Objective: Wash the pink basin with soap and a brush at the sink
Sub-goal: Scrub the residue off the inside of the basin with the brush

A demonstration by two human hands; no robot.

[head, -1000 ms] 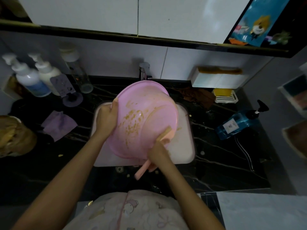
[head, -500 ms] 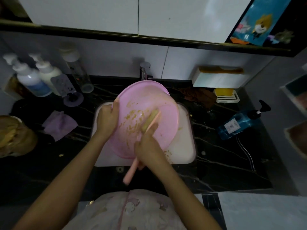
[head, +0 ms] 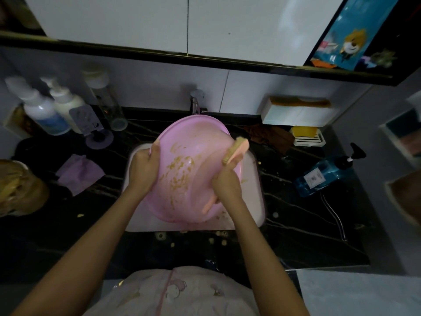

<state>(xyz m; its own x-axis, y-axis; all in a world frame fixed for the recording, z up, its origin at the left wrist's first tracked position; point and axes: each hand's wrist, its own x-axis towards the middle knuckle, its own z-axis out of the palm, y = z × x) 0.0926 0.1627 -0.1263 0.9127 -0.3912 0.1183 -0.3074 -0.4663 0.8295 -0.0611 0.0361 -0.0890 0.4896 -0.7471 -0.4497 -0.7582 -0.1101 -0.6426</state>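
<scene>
Sweeping from mid-bowl out to the right rim, the peach plastic brush (head: 235,149) is scrubbing the tilted round pink plastic basin (head: 196,179) over the white sink (head: 255,201), right hand (head: 226,185) gripping its handle, left hand (head: 142,172) clutching the rim, so plenty of yellowish gunk (head: 180,165) is still waiting.

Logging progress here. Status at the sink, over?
Left hand grips pink basin rim, tilted over sink. Right hand grips brush, head at far-right rim. Yellowish residue inside basin. Nothing blocking.
</scene>
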